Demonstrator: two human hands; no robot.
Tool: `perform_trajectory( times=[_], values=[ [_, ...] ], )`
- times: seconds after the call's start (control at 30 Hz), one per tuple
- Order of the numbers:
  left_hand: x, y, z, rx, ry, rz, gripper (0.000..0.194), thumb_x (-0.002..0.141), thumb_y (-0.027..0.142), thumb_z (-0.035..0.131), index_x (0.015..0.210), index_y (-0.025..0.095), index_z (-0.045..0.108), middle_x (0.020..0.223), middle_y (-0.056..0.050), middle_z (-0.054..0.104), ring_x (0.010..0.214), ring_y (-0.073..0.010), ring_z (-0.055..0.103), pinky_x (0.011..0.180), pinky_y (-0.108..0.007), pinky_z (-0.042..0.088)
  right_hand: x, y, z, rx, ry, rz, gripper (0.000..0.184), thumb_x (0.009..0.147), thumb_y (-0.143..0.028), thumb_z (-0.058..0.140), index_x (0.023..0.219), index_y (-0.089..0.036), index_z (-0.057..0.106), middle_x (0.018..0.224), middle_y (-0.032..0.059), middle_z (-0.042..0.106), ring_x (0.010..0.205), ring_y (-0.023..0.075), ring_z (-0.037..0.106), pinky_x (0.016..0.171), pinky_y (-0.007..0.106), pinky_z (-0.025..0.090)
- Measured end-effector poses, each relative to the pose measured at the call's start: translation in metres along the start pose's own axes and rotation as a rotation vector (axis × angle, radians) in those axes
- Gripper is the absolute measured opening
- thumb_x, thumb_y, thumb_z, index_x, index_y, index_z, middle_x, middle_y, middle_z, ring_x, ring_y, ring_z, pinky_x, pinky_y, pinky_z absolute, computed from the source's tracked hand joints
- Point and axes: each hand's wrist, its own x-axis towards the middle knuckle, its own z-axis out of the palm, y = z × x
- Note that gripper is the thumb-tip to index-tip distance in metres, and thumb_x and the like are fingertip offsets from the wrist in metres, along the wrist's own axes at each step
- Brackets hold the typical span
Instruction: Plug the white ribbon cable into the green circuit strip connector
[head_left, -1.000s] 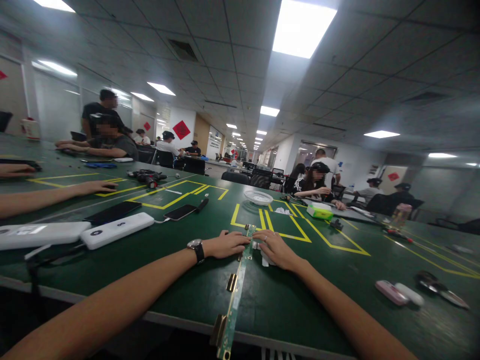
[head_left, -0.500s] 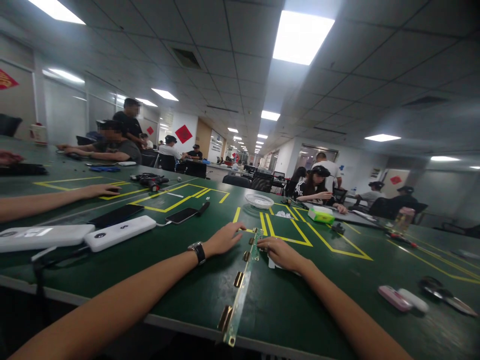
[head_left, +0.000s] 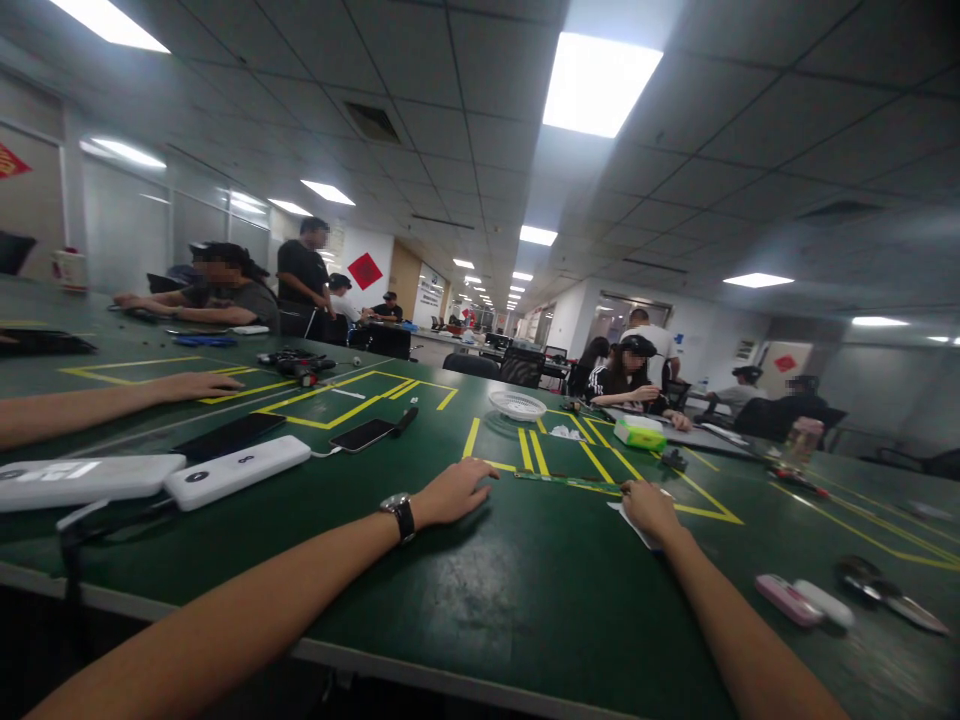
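A long, narrow green circuit board (head_left: 568,482) runs left to right beyond my hands, over the yellow tape lines. My right hand (head_left: 649,508) has its fingers closed on the board's right end. Under that hand a white piece (head_left: 632,524), like paper or tissue, sticks out. My left hand (head_left: 454,491), a watch on its wrist, is held low over the green table (head_left: 480,590), fingers stretched out and holding nothing. Its fingertips are a short way left of the board's left end.
A white round basket (head_left: 517,405) stands beyond the board. Left are a white power bank (head_left: 238,470), a phone (head_left: 363,434) and a co-worker's hand (head_left: 199,385). A green-white tissue pack (head_left: 640,433) and a pink case (head_left: 789,600) lie right.
The circuit board has swung from pointing toward me to lying crosswise, farther off. My right hand moved right with its end. My left hand let go of the board.
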Motion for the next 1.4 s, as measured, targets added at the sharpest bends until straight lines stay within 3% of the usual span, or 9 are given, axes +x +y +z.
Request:
perform_trajectory(
  times=[0.27,0.53,0.9,1.03,1.13,1.27,1.4],
  values=[
    [-0.001,0.001,0.001,0.004,-0.027,0.031,0.028,0.093,0.022,0.048,0.119,0.019,0.058,0.12,-0.008,0.061,0.113,-0.0236,0.053,0.1,-0.036,0.041,0.009,0.003,0.005,0.027,-0.013,0.005,0.042,0.084,-0.022,0.043,0.12,-0.014,0.064,0.125,0.0187,0.058,0.12,0.0352,0.047,0.094,0.048,0.04],
    [-0.002,0.003,0.003,0.012,-0.048,0.048,0.027,0.093,0.022,0.049,0.118,0.018,0.058,0.119,-0.008,0.061,0.113,-0.0239,0.054,0.097,-0.035,0.042,0.012,0.007,0.019,0.122,-0.087,-0.098,0.045,0.093,-0.023,0.032,0.129,-0.009,0.056,0.132,0.0163,0.055,0.119,0.0245,0.053,0.1,0.034,0.038],
    [-0.001,0.0,0.007,0.016,-0.055,0.067,0.028,0.093,0.022,0.051,0.12,0.019,0.058,0.118,-0.007,0.062,0.112,-0.0233,0.054,0.095,-0.034,0.043,0.015,0.008,0.029,0.123,-0.148,-0.08,0.057,0.096,-0.042,0.025,0.139,-0.013,0.046,0.148,0.0126,0.04,0.137,0.0275,0.035,0.108,0.047,0.03],
    [-0.002,0.001,0.005,0.014,-0.065,0.062,0.028,0.093,0.023,0.05,0.12,0.02,0.057,0.118,-0.007,0.062,0.112,-0.0232,0.054,0.095,-0.034,0.043,0.014,0.008,0.022,0.117,-0.114,-0.085,0.053,0.095,-0.046,0.028,0.135,-0.02,0.051,0.145,0.0104,0.044,0.135,0.0288,0.037,0.108,0.052,0.026],
    [-0.002,0.002,0.004,0.014,-0.071,0.067,0.028,0.094,0.023,0.049,0.12,0.02,0.057,0.118,-0.007,0.061,0.112,-0.0232,0.054,0.094,-0.034,0.043,0.013,0.007,0.011,0.091,-0.009,-0.071,0.048,0.097,-0.04,0.026,0.134,-0.023,0.052,0.144,0.0086,0.046,0.134,0.0276,0.038,0.108,0.055,0.022],
    [-0.002,0.004,0.004,0.028,-0.073,0.07,0.027,0.094,0.023,0.049,0.119,0.02,0.057,0.117,-0.007,0.062,0.111,-0.0234,0.054,0.093,-0.034,0.043,0.011,-0.01,-0.004,0.06,0.105,-0.122,0.048,0.098,-0.036,0.023,0.131,-0.024,0.054,0.141,0.008,0.049,0.13,0.025,0.042,0.105,0.049,0.028],
    [-0.001,0.006,0.004,0.045,-0.074,0.076,0.027,0.093,0.021,0.05,0.118,0.019,0.059,0.115,-0.008,0.063,0.109,-0.0235,0.056,0.092,-0.034,0.044,0.007,-0.046,-0.01,0.064,-0.019,-0.243,0.051,0.098,-0.044,0.021,0.136,-0.026,0.05,0.142,0.0076,0.049,0.132,0.026,0.041,0.107,0.053,0.023]
  ],
)
